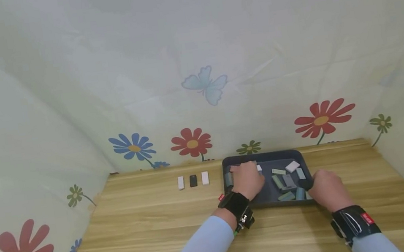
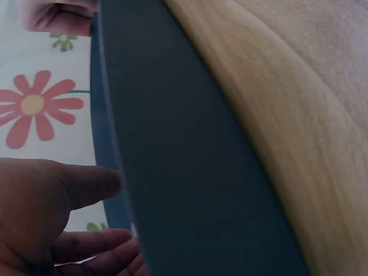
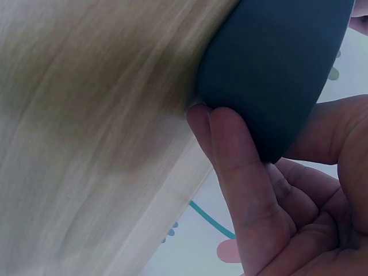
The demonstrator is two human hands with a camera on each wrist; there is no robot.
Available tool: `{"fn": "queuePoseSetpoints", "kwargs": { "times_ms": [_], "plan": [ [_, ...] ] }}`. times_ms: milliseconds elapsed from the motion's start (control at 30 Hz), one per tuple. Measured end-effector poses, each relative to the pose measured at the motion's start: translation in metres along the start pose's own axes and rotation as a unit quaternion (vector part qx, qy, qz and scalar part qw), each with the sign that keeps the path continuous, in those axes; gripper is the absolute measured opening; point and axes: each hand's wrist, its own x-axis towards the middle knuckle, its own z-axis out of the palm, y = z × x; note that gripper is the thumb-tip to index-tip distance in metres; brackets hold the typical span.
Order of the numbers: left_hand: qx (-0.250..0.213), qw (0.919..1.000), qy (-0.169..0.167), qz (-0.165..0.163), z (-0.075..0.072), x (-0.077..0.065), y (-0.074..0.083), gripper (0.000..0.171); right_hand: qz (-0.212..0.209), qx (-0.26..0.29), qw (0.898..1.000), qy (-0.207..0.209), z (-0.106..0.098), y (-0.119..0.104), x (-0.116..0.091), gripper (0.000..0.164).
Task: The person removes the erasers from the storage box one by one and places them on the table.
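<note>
A dark rectangular tray (image 1: 269, 203) holds several small blocks in white, green, blue and grey. My left hand (image 1: 248, 179) reaches down into the tray's left part, over the blocks there. Its thumb (image 2: 92, 185) and fingers point in past the tray wall in the left wrist view; their tips are hidden, so I cannot tell whether they hold a block. With my right hand (image 1: 329, 189) I grip the tray's right front corner, fingers (image 3: 238, 167) against the outside wall and thumb over the inside. A green block (image 1: 277, 182) and a grey block (image 1: 289, 181) lie between the hands.
Left of the tray, a white block (image 1: 181, 183), a black block (image 1: 193, 181) and another white block (image 1: 205, 178) stand in a row on the wooden table (image 1: 141, 219). A flower-printed cloth (image 1: 147, 120) hangs close behind the tray and along both sides.
</note>
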Motion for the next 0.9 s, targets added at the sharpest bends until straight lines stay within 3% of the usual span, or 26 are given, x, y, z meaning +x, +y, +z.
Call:
{"fn": "queuePoseSetpoints", "kwargs": {
  "times_ms": [267, 567, 700, 900],
  "plan": [
    [0.043, 0.9990, -0.011, -0.009, 0.007, 0.000, 0.004, 0.016, -0.002, -0.002, 1.000, 0.002, 0.000, -0.003, -0.001, 0.011],
    [0.053, 0.9952, -0.056, 0.060, 0.007, 0.002, -0.002, 0.003, -0.006, -0.010, 1.000, 0.000, -0.002, -0.005, 0.000, 0.015],
    [0.046, 0.9931, -0.078, 0.074, 0.003, -0.001, -0.006, 0.014, -0.005, -0.007, 1.000, -0.002, -0.002, -0.006, -0.001, 0.016],
    [0.045, 0.9910, -0.110, 0.063, -0.006, -0.009, -0.010, 0.030, -0.001, -0.010, 1.000, -0.002, -0.002, -0.006, -0.002, 0.018]
  ]
}}
